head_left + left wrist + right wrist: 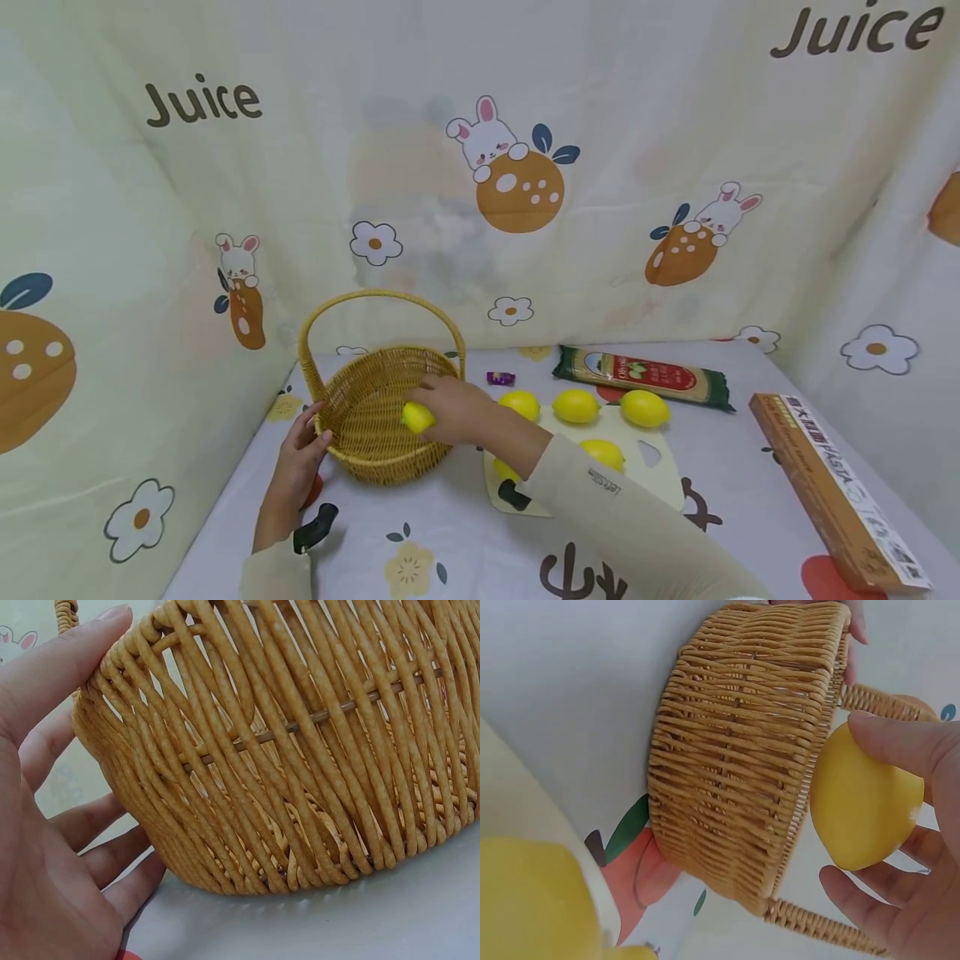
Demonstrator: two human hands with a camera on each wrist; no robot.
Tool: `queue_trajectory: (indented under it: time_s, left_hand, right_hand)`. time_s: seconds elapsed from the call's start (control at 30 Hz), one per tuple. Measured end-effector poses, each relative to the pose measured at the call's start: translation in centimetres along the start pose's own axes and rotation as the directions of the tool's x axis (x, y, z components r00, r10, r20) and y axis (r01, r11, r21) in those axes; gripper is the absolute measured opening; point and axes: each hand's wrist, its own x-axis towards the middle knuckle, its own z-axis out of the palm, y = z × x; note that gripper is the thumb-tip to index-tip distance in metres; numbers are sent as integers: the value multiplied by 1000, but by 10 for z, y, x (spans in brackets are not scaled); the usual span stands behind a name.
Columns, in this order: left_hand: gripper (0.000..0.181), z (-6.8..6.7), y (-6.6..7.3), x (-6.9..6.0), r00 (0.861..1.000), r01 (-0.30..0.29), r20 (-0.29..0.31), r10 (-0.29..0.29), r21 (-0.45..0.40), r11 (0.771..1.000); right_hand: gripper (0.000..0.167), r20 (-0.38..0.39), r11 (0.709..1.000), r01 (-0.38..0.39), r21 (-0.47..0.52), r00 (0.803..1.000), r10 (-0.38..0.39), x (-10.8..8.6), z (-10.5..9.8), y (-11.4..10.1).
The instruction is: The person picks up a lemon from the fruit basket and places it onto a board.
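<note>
A round wicker basket point(384, 472) with a tall arched handle stands on the table; the part of its inside that shows is bare. My left hand point(296, 463) holds its left side, thumb over the rim and fingers along the outer wall, as the left wrist view shows. Over the basket's right rim, my right hand point(457, 408) grips a yellow lemon point(866, 796) between thumb and fingers. Several more lemons point(576, 406) lie on a pale cutting board point(660, 493) to the right, one of them partly hidden by the right forearm.
Behind the board lies a long pasta packet point(645, 372) with green ends, and near it a small purple packet point(500, 378). A long orange-brown pasta box point(832, 492) rests at the far right. Printed cloth point(420, 150) hangs behind and at both sides.
</note>
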Motion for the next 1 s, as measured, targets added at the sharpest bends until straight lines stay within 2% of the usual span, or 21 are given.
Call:
queue_trajectory:
  time_s: [0.3, 0.6, 0.77, 1.0]
  left_hand:
    - [65, -5, 1, 2, 1000, 6, -2, -6, 5, 1000]
    - [67, -1, 2, -3, 1000, 22, -2, -22, 32, 999]
    - [68, 0, 4, -3, 1000, 28, -4, -27, 66, 997]
    - [67, 1, 4, -2, 999, 32, -8, -32, 43, 999]
  right_hand:
    - [61, -57, 998, -24, 64, 998, 27, -29, -11, 8]
    - [59, -127, 989, -79, 129, 987, 96, -77, -5, 43]
    - [58, -133, 982, -132, 135, 980, 150, -95, -3, 58]
    - [56, -144, 969, -183, 167, 968, 207, -120, -3, 73]
